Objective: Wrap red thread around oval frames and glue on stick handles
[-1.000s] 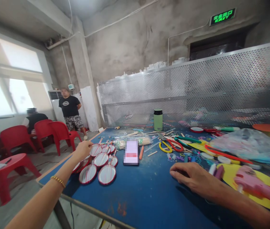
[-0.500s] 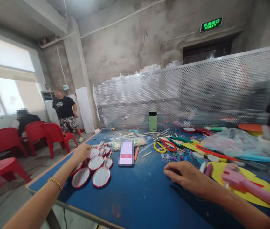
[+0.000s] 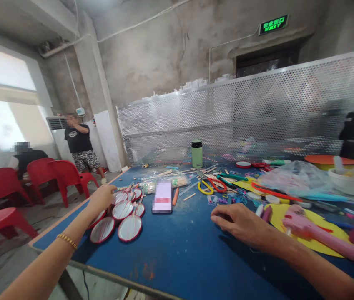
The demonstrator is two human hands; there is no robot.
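My left hand (image 3: 102,197) reaches to the left edge of the blue table (image 3: 177,258) and closes over one of several round red-rimmed paddles (image 3: 129,228) with stick handles that lie in a cluster. My right hand (image 3: 242,223) rests palm down on the table, fingers curled loosely, holding nothing. A phone (image 3: 162,196) lies between the two hands. A pink glue gun (image 3: 317,235) sits on a yellow sheet (image 3: 305,233) just right of my right hand.
Scissors (image 3: 211,186), craft sticks, coloured rings and a green bottle (image 3: 197,153) crowd the table's far side, with a plastic bag (image 3: 292,177) and bowls at right. A perforated metal screen (image 3: 252,112) backs the table. Red chairs (image 3: 67,175) and two people stand at left.
My view has turned right, so everything has shifted left in the picture. Both hands keep their places on the table, the left still on the paddles.
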